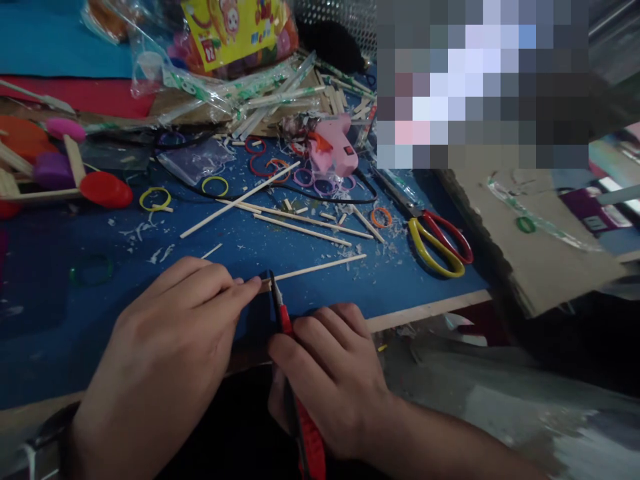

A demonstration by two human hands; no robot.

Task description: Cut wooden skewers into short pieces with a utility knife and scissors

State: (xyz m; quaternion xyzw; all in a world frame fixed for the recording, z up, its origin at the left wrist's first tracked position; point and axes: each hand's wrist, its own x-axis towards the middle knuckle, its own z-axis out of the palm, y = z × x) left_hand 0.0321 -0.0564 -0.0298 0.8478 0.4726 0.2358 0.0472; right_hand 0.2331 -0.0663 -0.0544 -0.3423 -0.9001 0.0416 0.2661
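Observation:
My left hand (170, 347) rests on the blue table top (60, 320), its fingertips pinched on one end of a thin wooden stick (320, 267) that lies flat and runs to the right. My right hand (325, 373) is wrapped round the red handle of a utility knife (283, 313). The knife's dark blade tip meets the stick just right of my left fingertips. Pale wood shavings lie scattered round both hands.
Several loose sticks (300, 223) and coloured rubber bands (155, 198) lie further back. A pink glue gun (333, 150) and its black cord sit mid-table. Yellow-and-red scissors (440, 243) lie right, beside cardboard (525, 233). Plastic bags (225, 60) and red and purple caps (105, 190) crowd the back left.

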